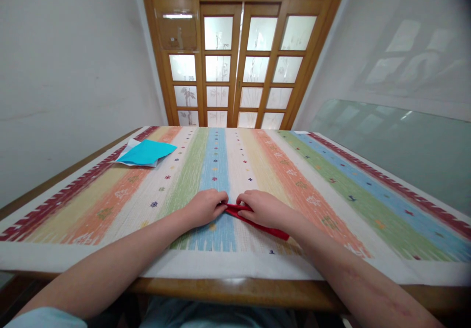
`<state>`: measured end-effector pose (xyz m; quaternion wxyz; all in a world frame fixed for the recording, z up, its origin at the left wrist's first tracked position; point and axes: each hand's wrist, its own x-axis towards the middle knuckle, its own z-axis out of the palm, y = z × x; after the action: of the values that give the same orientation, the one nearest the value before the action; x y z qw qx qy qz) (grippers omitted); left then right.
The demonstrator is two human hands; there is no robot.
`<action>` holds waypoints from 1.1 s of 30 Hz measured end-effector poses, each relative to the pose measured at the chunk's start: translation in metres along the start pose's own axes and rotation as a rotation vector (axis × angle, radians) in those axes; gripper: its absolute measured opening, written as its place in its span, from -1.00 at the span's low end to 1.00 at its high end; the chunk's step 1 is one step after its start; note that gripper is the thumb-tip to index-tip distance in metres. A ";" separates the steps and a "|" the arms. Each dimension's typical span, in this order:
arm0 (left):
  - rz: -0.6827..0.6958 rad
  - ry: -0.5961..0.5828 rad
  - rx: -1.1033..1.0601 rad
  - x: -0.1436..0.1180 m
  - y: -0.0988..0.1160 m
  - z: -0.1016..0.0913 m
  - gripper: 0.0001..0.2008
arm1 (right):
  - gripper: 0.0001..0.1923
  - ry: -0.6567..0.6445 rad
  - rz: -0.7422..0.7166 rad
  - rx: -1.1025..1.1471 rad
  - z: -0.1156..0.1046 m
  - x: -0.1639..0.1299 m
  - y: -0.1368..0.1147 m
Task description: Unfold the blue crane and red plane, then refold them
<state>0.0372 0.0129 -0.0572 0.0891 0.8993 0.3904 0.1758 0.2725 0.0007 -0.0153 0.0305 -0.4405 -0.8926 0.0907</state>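
Observation:
A folded piece of red paper (267, 231) lies low over the blue and white stripes of the tablecloth, slanting toward the lower right. At its left tip, the fingers of my left hand (206, 207) are closed in a pinch. My right hand (265, 209) grips the paper's upper edge with thumb and bent fingers, hiding its middle part. Both hands rest close together near the front of the table, with a short stretch of red showing between them.
A striped tablecloth (187, 180) covers the table. Blue and white paper sheets (147, 152) lie stacked at the far left. A glass sheet (390, 141) leans along the right wall. Wooden doors with glass panes (237, 72) stand beyond the table.

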 end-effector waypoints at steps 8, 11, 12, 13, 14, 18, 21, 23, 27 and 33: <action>-0.035 0.036 -0.181 0.001 -0.002 0.000 -0.97 | -0.74 0.043 -0.016 0.046 -0.008 -0.005 -0.003; -0.055 0.030 -0.232 0.001 -0.001 -0.001 -0.95 | -0.80 0.031 -0.051 0.004 -0.008 -0.004 -0.005; -0.058 0.033 -0.246 0.001 0.000 -0.002 -0.94 | -0.82 0.044 -0.071 -0.015 -0.006 -0.003 -0.005; -0.060 0.038 -0.259 0.001 0.000 -0.002 -0.93 | -0.83 0.067 -0.095 -0.037 -0.004 -0.002 -0.006; -0.064 0.044 -0.269 0.001 0.001 -0.002 -0.92 | -0.85 0.098 -0.121 -0.066 -0.002 0.000 -0.006; -0.049 0.015 -0.268 0.000 -0.001 -0.005 -0.93 | -0.92 0.183 -0.212 -0.224 0.007 0.006 -0.001; 0.031 -0.027 -0.208 -0.001 -0.006 -0.010 -0.94 | -0.92 0.140 -0.208 -0.286 0.012 0.009 0.006; 0.083 -0.067 -0.180 -0.001 -0.008 -0.013 -0.93 | -0.91 0.088 -0.186 -0.297 0.013 0.010 0.009; 0.114 -0.116 -0.147 -0.002 -0.010 -0.016 -0.88 | -0.85 0.049 -0.205 -0.263 0.013 0.009 0.009; 0.137 -0.127 -0.103 -0.002 -0.008 -0.013 -0.84 | -0.76 0.043 -0.218 -0.238 0.014 0.011 0.007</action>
<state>0.0255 0.0175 -0.0476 0.1477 0.9275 0.3117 0.1440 0.2697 0.0114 -0.0308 0.0071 -0.3434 -0.9387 -0.0289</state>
